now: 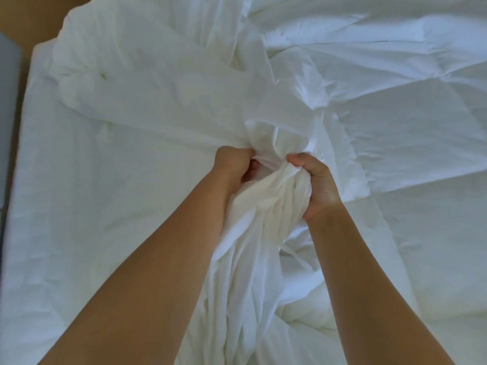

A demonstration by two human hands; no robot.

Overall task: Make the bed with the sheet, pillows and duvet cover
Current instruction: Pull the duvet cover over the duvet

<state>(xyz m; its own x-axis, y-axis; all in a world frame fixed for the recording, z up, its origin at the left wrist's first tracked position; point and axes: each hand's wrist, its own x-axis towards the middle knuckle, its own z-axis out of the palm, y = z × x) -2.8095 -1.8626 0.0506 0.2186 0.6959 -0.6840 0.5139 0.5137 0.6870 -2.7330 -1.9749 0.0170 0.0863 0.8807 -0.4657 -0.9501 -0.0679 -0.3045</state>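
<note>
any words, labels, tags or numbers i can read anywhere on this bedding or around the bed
None: no readable text shows anywhere in the head view.
The bunched white fabric gripped by the left hand and the right hand is plain, with no printed tag or label in sight.
The crumpled white bedding spread behind it bears no print.
The grey surface and the brown floor at the left edge carry no lettering.
</note>
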